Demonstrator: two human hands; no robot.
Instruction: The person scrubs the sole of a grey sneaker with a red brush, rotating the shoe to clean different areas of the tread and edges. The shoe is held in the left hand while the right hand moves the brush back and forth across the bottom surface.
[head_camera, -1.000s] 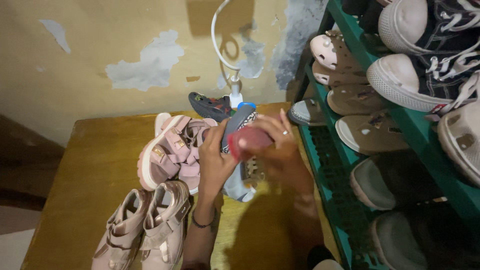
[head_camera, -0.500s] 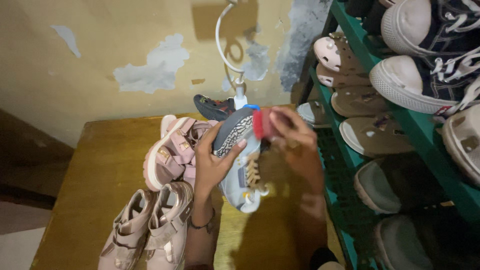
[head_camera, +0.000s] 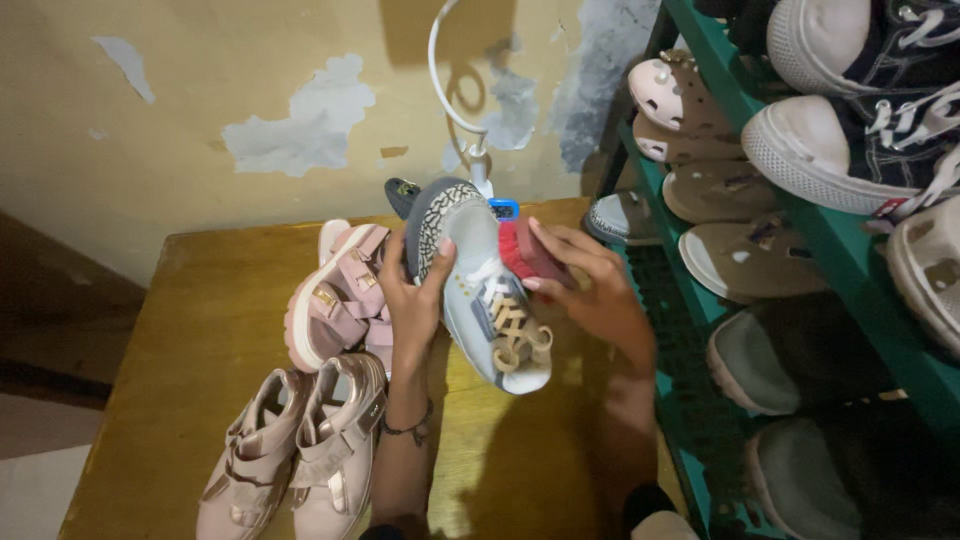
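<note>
Now | sneaker (head_camera: 480, 290): pale blue, tan laces | left hand (head_camera: 415, 300) grip | right hand (head_camera: 585, 285): possibly brush (head_camera: 525, 250)

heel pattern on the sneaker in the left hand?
Grey with a black crackle print on the sneaker heel; the body is pale blue-white. Head view.

The left hand (head_camera: 412, 300) covers the near side of the light blue sneaker (head_camera: 482, 290), and the right hand (head_camera: 590, 285) hides most of the red brush (head_camera: 522, 250). A dark shoe (head_camera: 400, 192) behind the sneaker shows only its tip. The black-and-white sneakers (head_camera: 850, 130) on the green rack (head_camera: 700, 300) are cut off at the right edge.
</note>
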